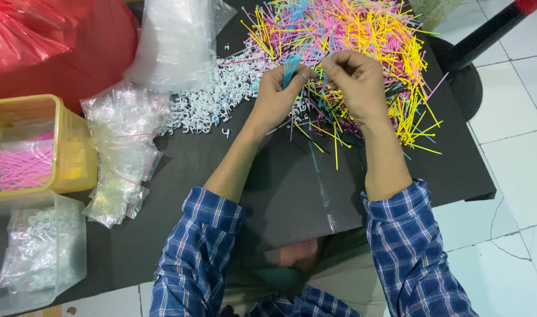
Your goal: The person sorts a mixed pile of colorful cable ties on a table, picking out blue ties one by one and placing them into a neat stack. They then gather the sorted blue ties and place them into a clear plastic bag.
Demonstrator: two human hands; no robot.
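On the far side of the black table (221, 176), both hands met just in front of a big heap of thin plastic sticks (362, 35) in pink, yellow and blue. The left hand (278, 94) was closed around a small bundle of blue sticks (290, 69), which stood upright out of the fist, their tips level and close together, slim and straight and a clear turquoise. The right hand (355, 79) hovered just beside it with its fingers curled and pinched at the heap's near edge; whether it held a stick I could not tell. Both sleeves were blue plaid.

Left of the hands lay a scatter of small white plastic clips (213, 97), spilling from under a large clear bag (174, 41). Nearer and further left sat a pile of small clear packets (122, 147). At the table's left edge stood a yellow tub (75, 152) holding a packet of pink sticks (25, 167), and nearer still a clear tub (69, 246) with a bag of white clips inside. A red bag (51, 41) filled the far left corner.
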